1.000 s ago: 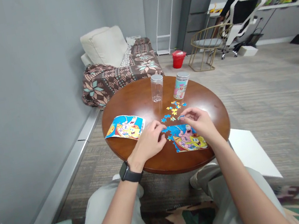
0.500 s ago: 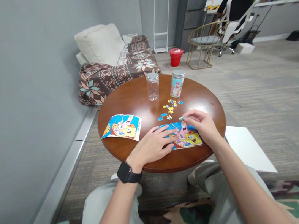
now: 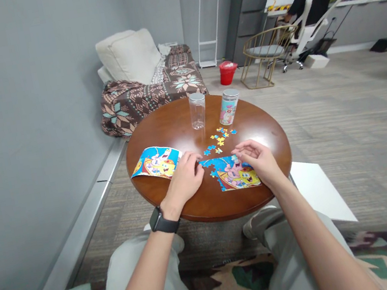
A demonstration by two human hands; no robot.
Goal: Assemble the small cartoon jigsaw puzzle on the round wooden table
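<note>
Left hand has slid back off the assembled puzzle since the last frame: fingers were spread across it, now they sit at its upper-left corner. Effect on the puzzle work: the ragged left edge and its gaps are exposed, so the unfilled side is readable.

Left fingers loosely bent, nothing seen gripped; can't tell if the tips touch the corner. Right hand stays at the top edge, toward the right, thumb and index close together. The piece it was pinching half a second ago no longer stands out there. Can't tell if it's seated, let go or hidden in the fingers. That hand also masks the upper-right corner.

Puzzle lies flat near the front of the round table. Loose pieces just beyond it, same scatter as before. Printed picture sheet to the left, partly behind the left hand.

Farther back: clear jar and printed can, both upright, lids on. Past the table, red bin on the floor; seated person has shifted in the chair.
</note>
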